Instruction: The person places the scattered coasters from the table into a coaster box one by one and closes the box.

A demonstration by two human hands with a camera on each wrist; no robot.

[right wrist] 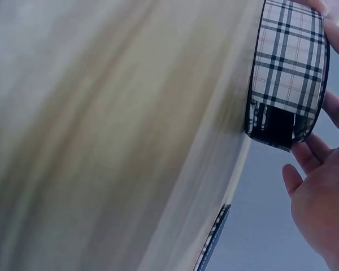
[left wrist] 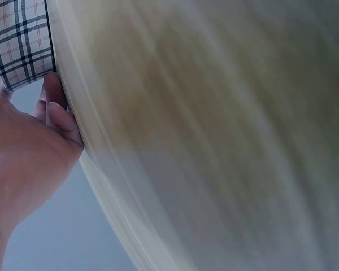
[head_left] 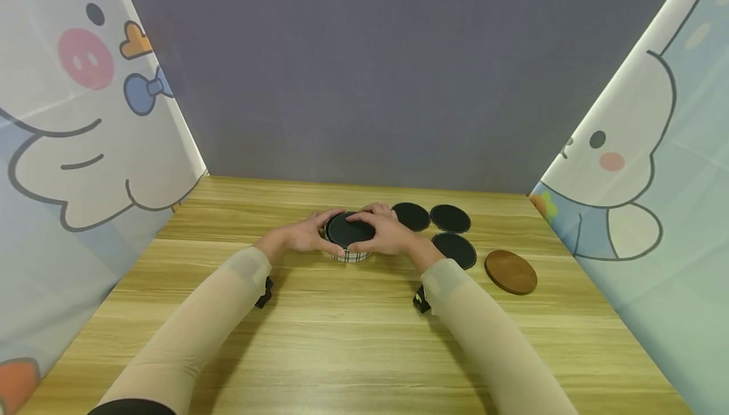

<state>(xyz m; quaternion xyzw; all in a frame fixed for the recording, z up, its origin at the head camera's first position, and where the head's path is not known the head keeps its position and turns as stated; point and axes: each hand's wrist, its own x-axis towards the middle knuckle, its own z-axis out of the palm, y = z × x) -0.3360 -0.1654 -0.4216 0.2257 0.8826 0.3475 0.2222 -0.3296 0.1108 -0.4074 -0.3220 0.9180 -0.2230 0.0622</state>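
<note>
A round coaster holder with a black-and-white plaid side (head_left: 351, 257) stands on the wooden table. A black disc (head_left: 344, 230) forms its top surface in the head view. My left hand (head_left: 307, 234) holds the holder from the left, thumb at the front and fingers at the far side. From the right, my right hand (head_left: 386, 233) grips it too, its thumb at the near rim and a finger lying over the black top. The plaid side (right wrist: 288, 56) has a dark cut-out (right wrist: 279, 127) toward the right hand. Only part of the plaid wall (left wrist: 24, 42) shows in the left wrist view.
Right of the holder lie three black round coasters (head_left: 450, 218), flat and close together. A brown wooden disc (head_left: 510, 272) lies further right. A grey panel (head_left: 364, 73) stands behind the table (head_left: 342, 352), with cartoon-printed curtains (head_left: 689, 206) at both sides.
</note>
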